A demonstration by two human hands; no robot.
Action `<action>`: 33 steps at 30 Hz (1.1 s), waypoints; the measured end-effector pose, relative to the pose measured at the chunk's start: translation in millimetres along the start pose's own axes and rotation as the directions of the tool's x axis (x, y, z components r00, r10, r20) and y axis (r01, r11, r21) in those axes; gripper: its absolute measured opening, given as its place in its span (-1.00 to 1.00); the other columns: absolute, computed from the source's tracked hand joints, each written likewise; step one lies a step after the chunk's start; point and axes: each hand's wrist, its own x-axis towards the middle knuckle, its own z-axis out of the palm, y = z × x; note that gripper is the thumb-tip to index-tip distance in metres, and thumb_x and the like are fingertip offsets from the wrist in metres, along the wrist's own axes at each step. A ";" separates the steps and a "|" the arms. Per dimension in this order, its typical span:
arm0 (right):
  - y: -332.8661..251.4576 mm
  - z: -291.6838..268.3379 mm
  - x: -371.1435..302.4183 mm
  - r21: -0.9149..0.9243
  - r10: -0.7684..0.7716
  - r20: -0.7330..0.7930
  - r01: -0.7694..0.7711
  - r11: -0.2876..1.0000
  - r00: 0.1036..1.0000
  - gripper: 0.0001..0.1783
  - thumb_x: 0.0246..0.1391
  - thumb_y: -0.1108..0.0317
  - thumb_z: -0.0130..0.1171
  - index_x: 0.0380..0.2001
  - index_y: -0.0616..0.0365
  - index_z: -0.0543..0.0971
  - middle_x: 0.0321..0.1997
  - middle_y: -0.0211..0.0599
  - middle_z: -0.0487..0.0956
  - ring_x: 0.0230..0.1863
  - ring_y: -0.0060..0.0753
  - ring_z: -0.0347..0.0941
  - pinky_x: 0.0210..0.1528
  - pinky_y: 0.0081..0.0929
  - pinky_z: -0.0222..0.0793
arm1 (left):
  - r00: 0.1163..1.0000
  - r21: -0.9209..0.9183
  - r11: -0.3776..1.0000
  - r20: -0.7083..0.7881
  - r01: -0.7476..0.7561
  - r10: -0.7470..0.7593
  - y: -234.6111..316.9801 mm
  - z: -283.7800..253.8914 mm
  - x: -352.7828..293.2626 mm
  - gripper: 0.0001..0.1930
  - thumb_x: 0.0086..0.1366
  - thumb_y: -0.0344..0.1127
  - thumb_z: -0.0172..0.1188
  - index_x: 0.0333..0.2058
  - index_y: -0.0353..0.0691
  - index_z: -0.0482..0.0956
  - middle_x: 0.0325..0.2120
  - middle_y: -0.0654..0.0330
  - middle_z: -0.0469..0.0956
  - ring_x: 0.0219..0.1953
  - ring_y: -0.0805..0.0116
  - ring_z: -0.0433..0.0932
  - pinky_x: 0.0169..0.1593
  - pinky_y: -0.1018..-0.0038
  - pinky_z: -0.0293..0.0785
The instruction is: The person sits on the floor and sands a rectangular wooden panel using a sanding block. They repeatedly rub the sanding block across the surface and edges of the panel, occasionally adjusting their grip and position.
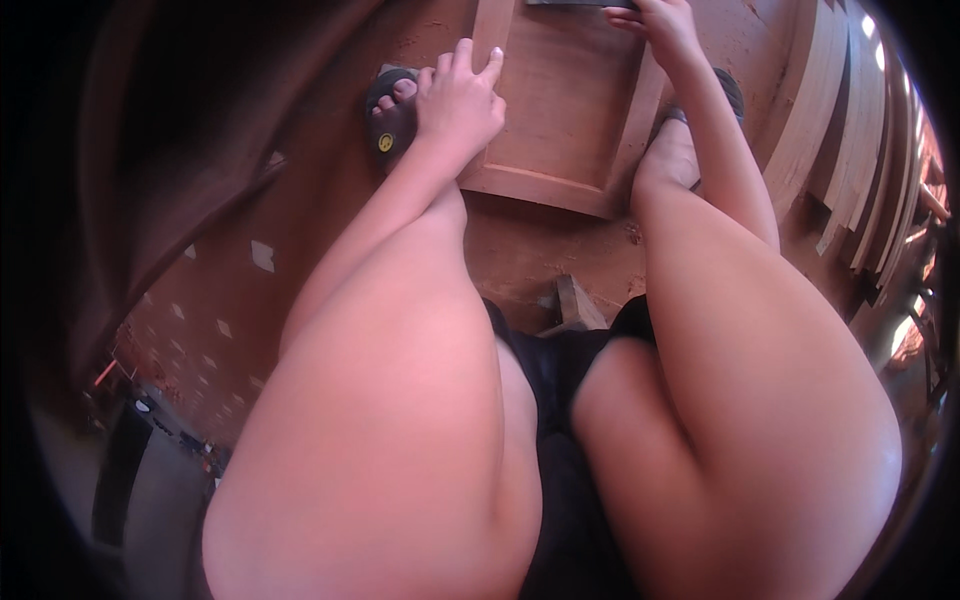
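A shallow reddish-brown wooden panel with a raised frame (545, 188) lies on the ground between my feet. My left hand (460, 105) is at its left rail, fingers apart, the thumb stretched out over the wood. Near the far end, my right hand (665, 25) is closed on the edge of a dark, flat, straight-edged piece (575, 3) above the panel. The top of the picture cuts this piece off, so I cannot tell its kind. The far end of the panel is out of view too.
Long wooden boards (840, 130) lie stacked at the right. My left foot, in a dark sandal (383, 140), is beside the left rail; my right foot (672, 150) is by the right one. A small wood offcut (575, 300) lies between my legs. Dark cloth (200, 120) fills the upper left.
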 end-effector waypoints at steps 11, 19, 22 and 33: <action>18.7 -28.0 -9.0 -0.244 -0.039 -0.111 0.011 0.970 0.993 -0.73 0.37 0.27 0.07 -0.28 0.23 0.65 -0.54 -0.20 0.65 -0.63 -0.38 0.54 -0.56 -0.41 0.45 | 1.000 -0.048 0.999 0.013 0.004 -0.003 -2.5 -0.6 -1.1 -0.44 0.20 -0.18 0.25 0.21 -0.08 0.59 0.25 -0.16 0.38 0.22 -0.05 0.46 0.23 0.11 0.40; 9.8 -15.4 -39.1 -0.344 0.022 -0.138 -0.068 0.937 0.990 -0.60 0.36 0.05 0.16 -0.38 0.18 0.53 -0.58 -0.44 0.49 -0.67 -0.59 0.32 -0.63 -0.51 0.25 | 1.000 -0.055 0.998 0.026 0.015 -0.014 -3.8 0.1 -1.1 -0.43 0.17 -0.25 0.23 0.21 -0.12 0.58 0.21 -0.15 0.37 0.16 -0.04 0.48 0.19 0.11 0.42; 6.9 2.3 -53.4 -0.580 0.220 0.042 -0.156 0.800 0.975 -0.62 0.40 0.05 0.14 -0.39 0.11 0.52 -0.59 -0.55 0.44 -0.65 -0.68 0.26 -0.62 -0.59 0.18 | 1.000 -0.059 0.998 -0.020 -0.001 -0.001 -7.8 6.2 -4.4 -0.42 0.13 -0.33 0.20 0.19 -0.16 0.59 0.21 -0.16 0.37 0.14 -0.05 0.48 0.18 0.13 0.43; -2.5 2.8 -51.3 -0.531 0.138 0.063 -0.084 0.843 0.988 -0.52 0.38 0.06 0.13 -0.53 0.22 0.51 -0.66 -0.45 0.46 -0.66 -0.55 0.35 -0.56 -0.44 0.33 | 0.996 -0.189 0.982 -0.088 0.007 -0.024 -18.2 14.8 -4.8 -0.49 0.14 -0.44 0.14 0.12 -0.10 0.66 0.19 -0.16 0.41 0.19 -0.09 0.47 0.25 0.11 0.40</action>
